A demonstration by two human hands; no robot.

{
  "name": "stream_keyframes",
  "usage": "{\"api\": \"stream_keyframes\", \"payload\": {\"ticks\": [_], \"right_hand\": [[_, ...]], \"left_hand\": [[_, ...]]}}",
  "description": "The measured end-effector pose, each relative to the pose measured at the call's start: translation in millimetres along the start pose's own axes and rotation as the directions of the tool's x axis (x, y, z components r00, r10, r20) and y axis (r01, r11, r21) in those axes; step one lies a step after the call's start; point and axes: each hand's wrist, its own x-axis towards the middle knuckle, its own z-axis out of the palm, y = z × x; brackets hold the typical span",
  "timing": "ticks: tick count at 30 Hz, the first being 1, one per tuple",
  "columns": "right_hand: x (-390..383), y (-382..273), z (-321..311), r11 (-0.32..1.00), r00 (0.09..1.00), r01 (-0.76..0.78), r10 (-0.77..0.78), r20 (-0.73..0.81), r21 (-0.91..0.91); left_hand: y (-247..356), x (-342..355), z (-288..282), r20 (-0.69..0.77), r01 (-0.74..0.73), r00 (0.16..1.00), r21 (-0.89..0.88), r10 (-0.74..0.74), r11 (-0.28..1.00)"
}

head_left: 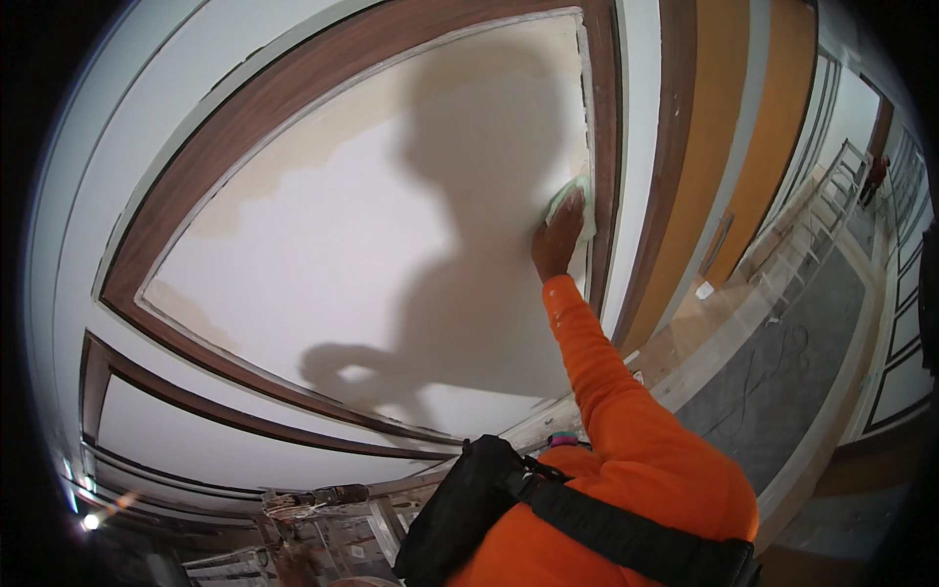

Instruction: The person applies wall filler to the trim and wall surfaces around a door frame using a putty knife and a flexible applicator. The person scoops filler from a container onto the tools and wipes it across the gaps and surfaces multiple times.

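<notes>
A person's right hand (pixel 558 240), fingers flat, presses a pale green sanding pad (pixel 572 201) against the white wall panel (pixel 372 264), just left of its dark wooden frame (pixel 608 166); left hand unseen.

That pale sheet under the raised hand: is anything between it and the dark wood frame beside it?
In the head view, the right hand presses a pale sheet to the white wall panel. Only a thin strip of rough panel edge separates it from the dark wood frame.
</notes>
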Motion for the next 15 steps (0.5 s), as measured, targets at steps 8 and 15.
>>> {"api": "stream_keyframes", "payload": {"ticks": [8, 15], "right_hand": [[-106, 70, -13, 0.748, 0.827, -0.557, 0.463, 0.318, 0.361], [-67, 122, 1, 0.18, 0.501, -0.818, 0.689, 0.524, 0.546]], "left_hand": [[-5, 0, 0, 0.008, 0.009, 1.0, 0.001, -0.009, 1.0], [-12, 5, -8, 0.002, -0.02, 1.0, 0.009, 0.02, 1.0]]}}
